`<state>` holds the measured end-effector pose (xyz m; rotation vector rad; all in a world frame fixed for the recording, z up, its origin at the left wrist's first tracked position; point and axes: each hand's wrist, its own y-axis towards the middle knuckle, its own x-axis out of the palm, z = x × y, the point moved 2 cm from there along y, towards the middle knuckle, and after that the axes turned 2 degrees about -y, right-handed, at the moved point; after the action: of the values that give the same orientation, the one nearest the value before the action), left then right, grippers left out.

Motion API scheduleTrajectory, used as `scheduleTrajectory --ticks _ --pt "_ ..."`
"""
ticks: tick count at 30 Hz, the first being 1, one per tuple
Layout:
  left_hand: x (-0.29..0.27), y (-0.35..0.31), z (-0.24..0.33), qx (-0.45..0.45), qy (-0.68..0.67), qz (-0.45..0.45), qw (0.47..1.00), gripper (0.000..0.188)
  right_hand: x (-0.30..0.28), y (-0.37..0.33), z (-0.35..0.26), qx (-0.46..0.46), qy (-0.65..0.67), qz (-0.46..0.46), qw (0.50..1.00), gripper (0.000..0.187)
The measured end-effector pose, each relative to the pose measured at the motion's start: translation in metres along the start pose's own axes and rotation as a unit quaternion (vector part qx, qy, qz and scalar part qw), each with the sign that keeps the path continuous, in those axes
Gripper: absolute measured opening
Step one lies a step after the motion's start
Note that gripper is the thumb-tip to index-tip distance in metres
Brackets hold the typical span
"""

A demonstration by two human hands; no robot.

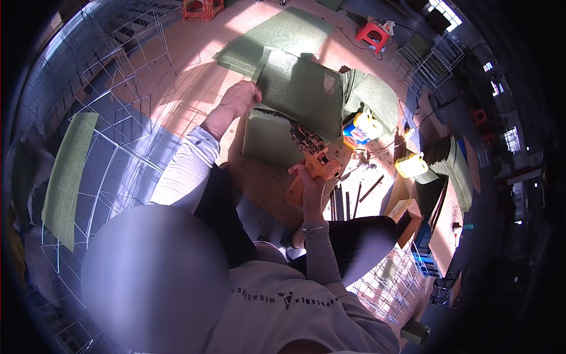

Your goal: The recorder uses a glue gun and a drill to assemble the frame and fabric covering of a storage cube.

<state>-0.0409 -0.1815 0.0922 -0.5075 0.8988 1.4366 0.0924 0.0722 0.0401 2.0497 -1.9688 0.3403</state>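
Note:
My left hand [242,97] is closed on the left edge of a green, cloth-like sheet [302,88], which lies tilted over more green material. My right hand [308,182] is wrapped round an orange glue gun [325,168] whose front end is caked with dark residue. The gun's nozzle points up and left toward the lower edge of the held sheet. Below that edge a second green sheet [268,140] shows, partly covered. Whether the nozzle touches either sheet I cannot tell.
A green stack [283,29] lies beyond, with bent green sheets [377,97] to the right. Near them stand a blue-and-yellow tub [361,131] and a yellow container [411,166]. Dark sticks [348,200] lie right of the gun. Wire frames [127,118] fill the left; a red stool [374,36] stands far off.

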Motion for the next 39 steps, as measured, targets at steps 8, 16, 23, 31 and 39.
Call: scheduleTrajectory --ticks 8,16,23,31,39 --pt "0.001 -0.004 0.011 0.04 0.043 0.007 0.998 0.013 0.001 -0.004 -0.007 0.01 -0.011 0.021 1.0 0.016" --pt "0.007 -0.003 0.028 0.081 0.037 0.005 0.996 0.014 -0.001 -0.005 -0.008 0.008 -0.02 0.026 0.999 0.017" --pt "0.007 0.0 0.029 0.092 0.062 0.02 0.994 0.013 -0.007 -0.005 -0.008 0.006 -0.037 0.033 0.999 0.015" --pt "0.008 0.001 0.031 0.069 0.065 0.013 0.995 0.014 -0.01 -0.007 -0.009 0.005 -0.027 0.034 0.999 0.016" --pt "0.008 0.002 0.03 0.075 0.06 0.021 0.995 0.015 -0.016 -0.007 -0.008 -0.001 -0.019 0.04 0.999 0.016"
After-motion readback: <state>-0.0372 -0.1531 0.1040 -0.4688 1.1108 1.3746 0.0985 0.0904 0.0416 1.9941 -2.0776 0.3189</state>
